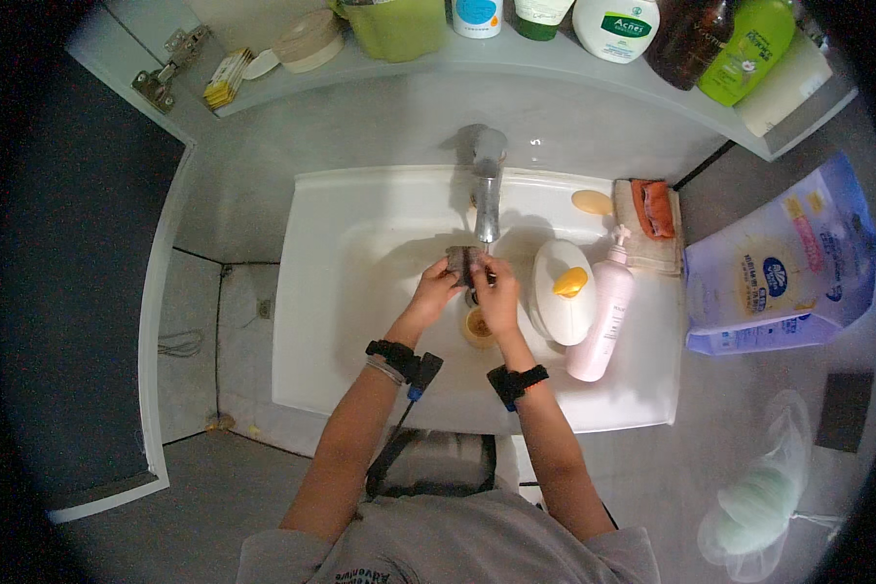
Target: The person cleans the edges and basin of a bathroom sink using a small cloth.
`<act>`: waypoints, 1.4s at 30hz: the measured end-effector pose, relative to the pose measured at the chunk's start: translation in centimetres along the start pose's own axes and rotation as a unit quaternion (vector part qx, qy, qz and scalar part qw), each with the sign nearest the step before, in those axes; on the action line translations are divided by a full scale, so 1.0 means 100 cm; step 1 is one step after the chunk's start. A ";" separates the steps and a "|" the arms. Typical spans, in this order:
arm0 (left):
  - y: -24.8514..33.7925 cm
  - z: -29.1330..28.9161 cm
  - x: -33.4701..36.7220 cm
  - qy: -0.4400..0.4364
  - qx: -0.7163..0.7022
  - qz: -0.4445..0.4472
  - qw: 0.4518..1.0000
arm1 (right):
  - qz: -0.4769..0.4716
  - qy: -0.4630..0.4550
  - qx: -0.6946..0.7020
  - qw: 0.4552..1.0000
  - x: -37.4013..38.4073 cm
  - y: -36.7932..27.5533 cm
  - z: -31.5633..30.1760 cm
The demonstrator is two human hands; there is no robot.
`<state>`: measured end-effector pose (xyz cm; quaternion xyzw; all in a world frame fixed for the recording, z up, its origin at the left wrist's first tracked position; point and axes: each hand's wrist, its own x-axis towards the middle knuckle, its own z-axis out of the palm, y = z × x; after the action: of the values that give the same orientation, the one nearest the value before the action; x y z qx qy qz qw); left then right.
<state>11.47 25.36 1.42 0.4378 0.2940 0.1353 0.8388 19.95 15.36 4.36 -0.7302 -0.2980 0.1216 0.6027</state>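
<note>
Both my hands are over a white washbasin (331,311), just below the spout of a chrome tap (488,190). A small grey-brown piece of cloth (462,263) is stretched between them, with a darker band across it. My left hand (436,294) pinches its left side. My right hand (499,297) has its fingers closed on the right side. Whether water runs onto the cloth is hard to tell. Just below the hands, a round yellowish-brown thing (477,329) sits near the drain, partly covered by my right hand.
Right of my hands stand a white bottle with a yellow top (560,311) and a pink pump bottle (603,321). A soap bar (592,202) and folded cloths (652,219) lie at the back right corner. A shelf (399,83) with several bottles overhangs the basin's far side.
</note>
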 end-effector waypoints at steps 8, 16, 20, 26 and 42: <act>-0.022 0.018 0.006 0.025 -0.003 -0.016 1.000 | -0.022 0.057 -0.018 0.998 0.004 0.027 0.004; -0.026 0.010 0.010 0.045 -0.002 0.033 0.998 | -0.035 0.062 -0.043 0.997 0.001 0.021 0.009; -0.019 0.019 0.005 0.035 0.004 0.003 0.999 | -0.025 0.084 -0.076 0.993 0.004 0.025 0.008; -0.007 0.034 -0.009 0.090 0.034 -0.006 0.995 | 0.027 0.091 -0.090 0.991 0.014 0.042 0.009; -0.020 0.030 0.010 0.086 0.098 0.054 0.990 | -0.010 0.079 -0.114 0.990 -0.003 -0.005 0.014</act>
<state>14.07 22.68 0.74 0.5201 0.3527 0.1883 0.7547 18.79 16.41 4.47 -0.7982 -0.2688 0.0229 0.5385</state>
